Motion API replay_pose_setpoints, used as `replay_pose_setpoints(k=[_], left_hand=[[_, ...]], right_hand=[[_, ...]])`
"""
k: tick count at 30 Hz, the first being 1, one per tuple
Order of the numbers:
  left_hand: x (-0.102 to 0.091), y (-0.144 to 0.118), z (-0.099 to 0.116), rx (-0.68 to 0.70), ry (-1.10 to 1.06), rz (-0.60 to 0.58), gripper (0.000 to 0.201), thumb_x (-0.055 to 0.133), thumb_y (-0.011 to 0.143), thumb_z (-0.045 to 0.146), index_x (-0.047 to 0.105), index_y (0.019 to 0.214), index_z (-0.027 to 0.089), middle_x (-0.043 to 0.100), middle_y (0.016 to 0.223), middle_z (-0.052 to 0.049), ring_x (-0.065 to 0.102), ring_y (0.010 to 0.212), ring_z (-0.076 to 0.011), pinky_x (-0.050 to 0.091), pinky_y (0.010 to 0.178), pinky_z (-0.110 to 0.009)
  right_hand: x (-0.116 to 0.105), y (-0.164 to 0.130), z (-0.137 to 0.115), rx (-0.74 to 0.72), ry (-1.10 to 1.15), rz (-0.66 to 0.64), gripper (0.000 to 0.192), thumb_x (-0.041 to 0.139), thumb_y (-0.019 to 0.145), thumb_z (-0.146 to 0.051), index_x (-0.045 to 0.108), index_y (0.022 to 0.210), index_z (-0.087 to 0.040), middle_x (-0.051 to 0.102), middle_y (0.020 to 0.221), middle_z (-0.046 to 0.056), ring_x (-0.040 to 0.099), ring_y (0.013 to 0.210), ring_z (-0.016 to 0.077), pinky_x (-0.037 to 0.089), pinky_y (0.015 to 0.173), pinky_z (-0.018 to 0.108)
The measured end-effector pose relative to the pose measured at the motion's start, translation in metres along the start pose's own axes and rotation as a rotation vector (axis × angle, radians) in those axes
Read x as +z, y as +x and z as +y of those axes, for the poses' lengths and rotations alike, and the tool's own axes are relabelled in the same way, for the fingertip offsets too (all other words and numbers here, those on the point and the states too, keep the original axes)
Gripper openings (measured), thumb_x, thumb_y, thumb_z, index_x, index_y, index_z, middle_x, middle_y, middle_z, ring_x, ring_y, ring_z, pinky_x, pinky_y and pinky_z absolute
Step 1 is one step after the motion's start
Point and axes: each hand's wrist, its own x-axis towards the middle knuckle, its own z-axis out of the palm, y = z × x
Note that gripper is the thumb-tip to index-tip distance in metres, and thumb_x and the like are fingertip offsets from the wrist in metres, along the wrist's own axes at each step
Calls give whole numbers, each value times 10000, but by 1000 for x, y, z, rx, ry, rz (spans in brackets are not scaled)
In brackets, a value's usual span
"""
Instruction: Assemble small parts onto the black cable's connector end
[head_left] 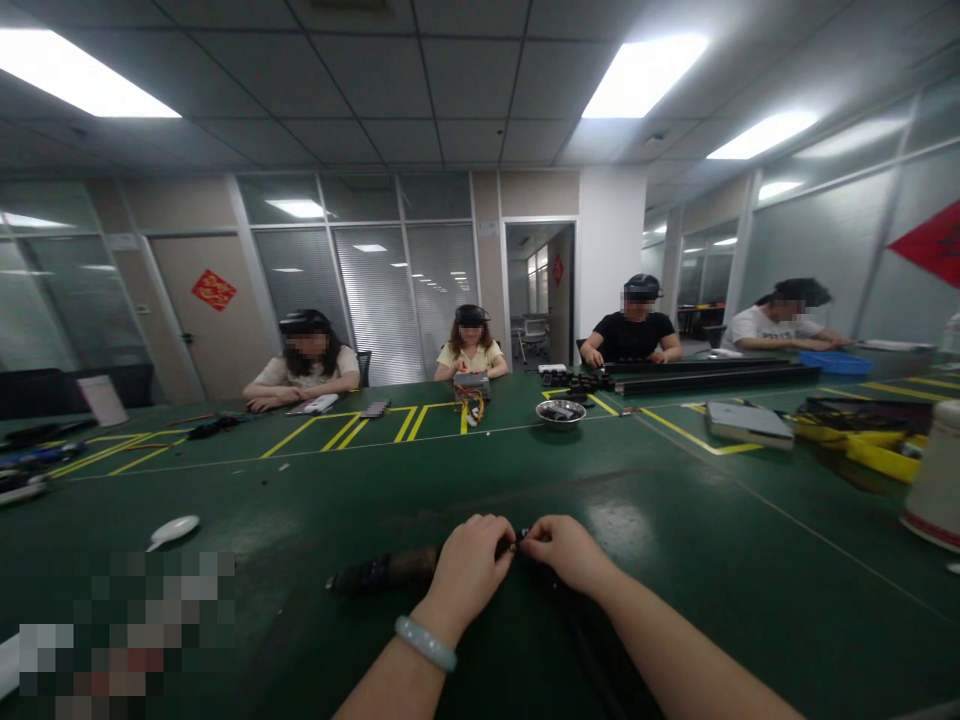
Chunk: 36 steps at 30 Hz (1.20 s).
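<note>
Head view: both hands meet low at the middle of the green table (390,480). The left hand (469,572), a pale bangle (426,642) on its wrist, is curled with its fingertips drawn together at a small dark part (516,545). The right hand (566,550) faces it, its thumb and forefinger pinched on the same part, so the 2 hands nearly touch. What the part is cannot be told; it is too small and shadowed. A dark cylindrical piece (382,572) lies on the table just left of the left hand and runs under it. A black cable-like strip (577,625) trails from the hands toward the near edge.

Further left lies a white spoon-shaped object (174,530). A small metal bowl (561,412) sits beyond the hands, by the yellow floor-style markings (352,428) taped on the table. At right stand a white container (936,478) and yellow-and-black parts (862,435). 4 other people sit along the far side, each wearing a head-mounted device, hands on the table.
</note>
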Motion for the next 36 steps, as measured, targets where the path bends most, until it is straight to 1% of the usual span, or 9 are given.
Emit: replay_pose_setpoints(k=[5,9,13,15,19,23,27,32,36], left_hand=[[2,-1,-1,-18,-6,25,94,557,853,270,604,927,235,615,978,-6,544,908,-179,393,797,-297],[2,-1,1,-4,-1,23,90,535,853,217,608,904,228,618,965,-9,544,903,-173,382,790,-288],[2,0,1,32,-9,35,109,527,844,181,610,893,231,625,958,-13,546,912,-177,373,813,-292],[2,-1,0,45,-7,37,116,540,833,183,607,911,237,625,961,-14,547,921,-180,372,822,-293],[0,-2,0,1,-10,32,157,574,826,250,595,981,231,618,995,-23,549,929,-187,382,808,-291],[-3,-2,1,9,-18,20,110,530,860,252,608,933,228,617,988,-12,550,920,-173,385,796,-283],[-3,-2,0,49,-27,19,109,538,855,228,609,938,239,613,1011,-2,547,943,-170,385,835,-290],[-3,-2,1,-7,6,-3,136,548,863,293,601,974,236,606,1027,-14,550,948,-181,400,835,-299],[-3,-1,1,9,4,-11,122,522,872,258,608,955,234,609,1028,-15,550,956,-179,398,854,-301]], right_hand=[[1,1,5,-1,34,-19,164,665,782,-300,715,794,-144,703,694,37,603,610,133,396,529,197],[2,3,7,-20,37,-37,139,670,766,-284,720,795,-157,708,696,31,612,617,135,393,521,193],[0,1,3,-21,8,-35,116,690,739,-260,728,789,-164,707,686,24,611,611,133,385,512,188],[0,0,0,-19,-8,-26,110,686,742,-258,727,777,-162,701,671,20,605,594,128,379,506,186],[-1,-1,-2,0,7,-31,115,669,759,-260,716,769,-156,695,657,22,596,568,121,378,494,181],[-1,0,0,2,12,-41,108,672,758,-251,717,775,-154,696,653,21,597,559,116,390,506,179],[-2,1,1,-9,6,-46,120,682,757,-263,723,792,-156,702,666,23,610,581,125,396,511,183],[-3,-1,0,-23,-2,-44,128,686,759,-278,724,790,-160,709,683,23,624,611,130,396,518,184],[-4,-2,-1,-26,-15,-42,122,688,758,-279,722,788,-166,711,687,19,625,605,129,395,520,187]])
